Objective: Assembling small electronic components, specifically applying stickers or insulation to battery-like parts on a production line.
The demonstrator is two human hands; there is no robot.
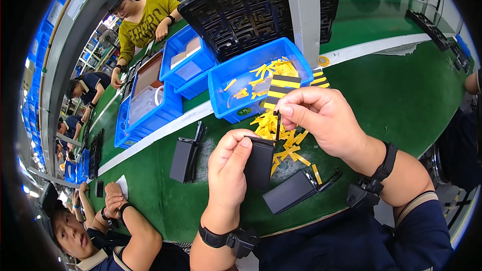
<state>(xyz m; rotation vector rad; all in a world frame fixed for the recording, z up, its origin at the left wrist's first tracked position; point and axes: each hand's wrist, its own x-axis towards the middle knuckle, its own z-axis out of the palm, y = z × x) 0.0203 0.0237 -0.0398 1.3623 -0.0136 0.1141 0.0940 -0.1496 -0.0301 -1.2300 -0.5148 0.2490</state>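
My left hand [228,163] grips a flat black rectangular case [260,165], with the thumb along its upper edge. Pinched between the thumb and fingertips of my right hand [321,120] is the top of a thin black strip [278,126], which hangs down to the case's upper right corner. Whether the strip is joined to the case I cannot tell. Two similar black cases, each with a narrow black piece sticking out, lie on the green table: one case [183,159] left of my left hand, another case [290,191] below my right hand. Yellow strips [288,148] lie in a loose pile behind the held case.
Beyond my hands stands a blue bin [226,103] with yellow strips and black-and-yellow striped pieces [282,90]. More blue bins [155,115] sit to its left. A metal post [304,10] and a black patterned tray [236,15] rise behind. Co-workers are at the left.
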